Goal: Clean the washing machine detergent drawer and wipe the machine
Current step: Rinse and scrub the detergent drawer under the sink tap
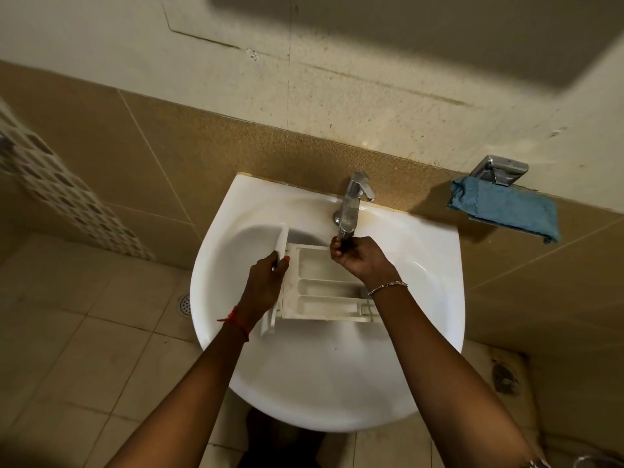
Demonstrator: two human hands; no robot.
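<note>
Left hand (266, 282) gripping detergent drawer (324, 290) front inside sink (320, 383), right hand (358, 260) curled round tap (354, 194) spout, blue cloth (506, 207) on wall holder

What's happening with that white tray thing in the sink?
A person is holding a white plastic detergent drawer inside the white round sink. The left hand grips the drawer's front panel, while the right hand has its fingers curled round the tip of the chrome tap just above it. No running water is clear to see. A blue cloth hangs on a metal holder on the wall, untouched.
</note>
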